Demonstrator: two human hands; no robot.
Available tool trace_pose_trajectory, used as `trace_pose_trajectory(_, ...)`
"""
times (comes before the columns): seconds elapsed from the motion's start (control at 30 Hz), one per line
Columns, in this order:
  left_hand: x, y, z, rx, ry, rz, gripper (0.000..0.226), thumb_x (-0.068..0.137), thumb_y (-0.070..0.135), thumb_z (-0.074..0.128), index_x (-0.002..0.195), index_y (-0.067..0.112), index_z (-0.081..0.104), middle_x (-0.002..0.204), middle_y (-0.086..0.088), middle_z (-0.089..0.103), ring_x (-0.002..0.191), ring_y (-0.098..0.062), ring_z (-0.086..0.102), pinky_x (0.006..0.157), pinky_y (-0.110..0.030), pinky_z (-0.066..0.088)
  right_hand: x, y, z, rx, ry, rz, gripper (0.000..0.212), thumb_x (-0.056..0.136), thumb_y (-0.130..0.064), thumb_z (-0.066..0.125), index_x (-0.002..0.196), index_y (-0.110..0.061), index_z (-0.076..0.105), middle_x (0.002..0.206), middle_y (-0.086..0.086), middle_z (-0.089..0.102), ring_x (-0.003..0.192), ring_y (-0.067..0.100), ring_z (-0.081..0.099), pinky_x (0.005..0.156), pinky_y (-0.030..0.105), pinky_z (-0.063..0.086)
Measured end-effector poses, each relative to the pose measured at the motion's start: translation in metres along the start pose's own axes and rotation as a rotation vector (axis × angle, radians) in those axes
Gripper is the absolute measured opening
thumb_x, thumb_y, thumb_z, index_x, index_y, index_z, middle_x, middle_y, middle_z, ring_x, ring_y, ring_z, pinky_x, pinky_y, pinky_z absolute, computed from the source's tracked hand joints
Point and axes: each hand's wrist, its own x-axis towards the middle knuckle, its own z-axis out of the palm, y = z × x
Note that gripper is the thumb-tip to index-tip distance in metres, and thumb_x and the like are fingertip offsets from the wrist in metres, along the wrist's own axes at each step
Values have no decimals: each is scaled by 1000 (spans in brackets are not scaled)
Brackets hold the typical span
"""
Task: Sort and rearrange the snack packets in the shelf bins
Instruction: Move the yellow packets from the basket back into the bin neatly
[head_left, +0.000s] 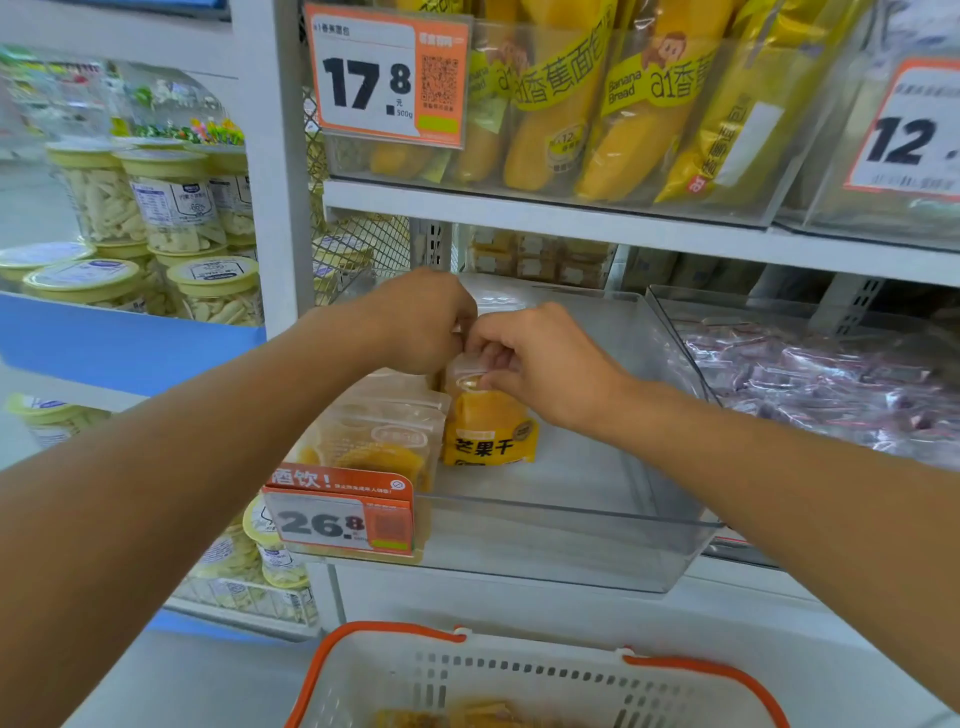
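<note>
A yellow dried-mango packet (488, 431) stands upright in a clear shelf bin (571, 525). My right hand (540, 364) pinches its clear top edge. My left hand (421, 322) is curled at the same top edge, touching my right hand; what its fingers hold is hidden. A row of several like packets (379, 431) leans in the bin's left part, just left of the held one. More yellow packets (467, 717) lie in the basket below.
A white basket with orange handles (519, 670) sits under the shelf. An orange price tag (343, 514) hangs on the bin's front left. Purple-wrapped snacks (810, 384) fill the bin to the right. Banana bread packs (597, 104) fill the shelf above. Jars (171, 208) stand at left.
</note>
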Motion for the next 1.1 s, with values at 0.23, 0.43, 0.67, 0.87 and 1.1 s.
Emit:
trace_pose_trajectory(0.23,-6,11,1,8,-257,-105,67,82,65,43,127,17,56,141,-4,38,137,-30,29,106,-52,36,-5,11,27,82,201,214,28,81,-21,79,74,-19,52,78,-2,55,74,14,47,62,30,35)
trace_pose_trajectory(0.43,-5,23,6,346,-79,-42,58,82,52,72,123,15,56,127,-7,46,119,-32,50,86,-47,46,-7,-7,35,548,361,570,10,90,-16,68,81,-18,64,82,-3,63,73,11,57,65,22,45)
trace_pose_trajectory(0.67,0,14,9,269,-123,-51,40,84,49,72,103,19,52,133,-9,51,116,-30,55,86,-42,49,21,24,10,1224,461,1346,67,102,-59,32,155,-18,33,158,4,36,139,29,40,115,45,31)
trace_pose_trajectory(0.87,3,8,13,244,-191,-91,44,90,50,65,116,17,52,120,-3,57,108,-26,56,83,-39,48,47,35,34,1279,179,1229,94,78,-91,26,129,-21,61,129,11,65,109,30,67,99,47,52)
trace_pose_trajectory(1.1,4,13,14,255,-221,-91,47,96,40,59,131,12,43,126,-5,56,114,-27,55,90,-41,49,35,41,23,1422,97,1150,94,84,-88,20,137,-21,57,139,18,53,130,33,56,105,46,43)
